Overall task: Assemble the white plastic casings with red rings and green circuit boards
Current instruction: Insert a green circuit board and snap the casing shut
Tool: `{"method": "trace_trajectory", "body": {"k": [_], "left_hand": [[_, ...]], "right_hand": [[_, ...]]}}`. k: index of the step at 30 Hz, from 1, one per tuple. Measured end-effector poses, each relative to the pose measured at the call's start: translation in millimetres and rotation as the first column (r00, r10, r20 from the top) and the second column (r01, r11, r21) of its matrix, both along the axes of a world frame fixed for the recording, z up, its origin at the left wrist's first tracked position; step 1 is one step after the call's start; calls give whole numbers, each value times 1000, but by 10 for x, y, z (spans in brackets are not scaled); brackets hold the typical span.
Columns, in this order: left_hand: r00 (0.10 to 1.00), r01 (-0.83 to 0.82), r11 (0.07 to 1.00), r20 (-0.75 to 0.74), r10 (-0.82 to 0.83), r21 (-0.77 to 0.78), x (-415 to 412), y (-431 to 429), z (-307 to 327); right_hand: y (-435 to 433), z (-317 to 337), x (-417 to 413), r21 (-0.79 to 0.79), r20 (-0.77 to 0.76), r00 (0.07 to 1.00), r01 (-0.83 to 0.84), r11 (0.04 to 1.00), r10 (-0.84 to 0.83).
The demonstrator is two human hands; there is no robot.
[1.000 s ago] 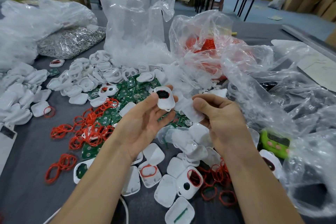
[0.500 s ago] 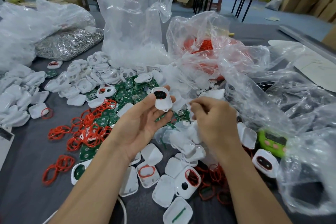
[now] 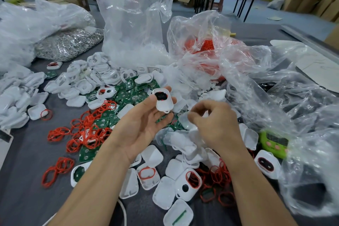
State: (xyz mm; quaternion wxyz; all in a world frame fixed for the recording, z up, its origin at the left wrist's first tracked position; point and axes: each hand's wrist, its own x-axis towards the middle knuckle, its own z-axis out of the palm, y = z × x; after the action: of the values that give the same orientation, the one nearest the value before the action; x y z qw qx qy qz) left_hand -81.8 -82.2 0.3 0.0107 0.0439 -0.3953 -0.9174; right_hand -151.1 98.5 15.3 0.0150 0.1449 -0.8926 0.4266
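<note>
A grey table (image 3: pixel 23 161) in a workshop is seen covered with parts, with further tables and cardboard boxes behind it. Clear plastic bags are heaped across its far side. An upright bag (image 3: pixel 134 24) stands at the middle, and a bag of red rings (image 3: pixel 207 46) lies just right of it. Crumpled bags (image 3: pixel 278 97) are spread along the right edge, and a bag of silver metal bits (image 3: pixel 67 46) sits at the left. White casings (image 3: pixel 80 82) are piled on the left half of the table, and more are scattered near the front edge. Green circuit boards (image 3: pixel 128 93) are spread between the piles, with loose red rings (image 3: pixel 88 134) lying on and beside them. A green gadget (image 3: pixel 274 143) is tucked against the crumpled bags. The left hand (image 3: pixel 141 126) is held palm up above the boards. A single casing (image 3: pixel 163 100), its dark, red-edged opening facing up, is pinched between its thumb and fingertips. The right hand (image 3: pixel 216 126) is held just beside it, fingers curled over a pale blurred piece. Whether anything is gripped cannot be told.
</note>
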Motion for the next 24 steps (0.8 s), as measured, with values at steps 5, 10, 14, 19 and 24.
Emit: {"method": "trace_trajectory", "body": {"k": [5, 10, 14, 19, 24], "left_hand": [[1000, 15, 997, -4, -15, -76, -17, 8, -6], [987, 136, 978, -69, -148, -158, -9, 22, -28], [980, 167, 970, -74, -183, -178, -4, 42, -22], [976, 187, 965, -77, -204, -185, -19, 43, -34], [981, 177, 966, -49, -189, -189, -24, 44, -38]], "right_hand": [[54, 175, 41, -651, 218, 971, 68, 756, 101], [-12, 242, 129, -760, 267, 927, 35, 648, 262], [-83, 228, 176, -691, 192, 948, -55, 721, 256], [-63, 170, 167, -487, 31, 997, -48, 872, 72], [-7, 235, 142, -551, 23, 990, -101, 828, 136]]}}
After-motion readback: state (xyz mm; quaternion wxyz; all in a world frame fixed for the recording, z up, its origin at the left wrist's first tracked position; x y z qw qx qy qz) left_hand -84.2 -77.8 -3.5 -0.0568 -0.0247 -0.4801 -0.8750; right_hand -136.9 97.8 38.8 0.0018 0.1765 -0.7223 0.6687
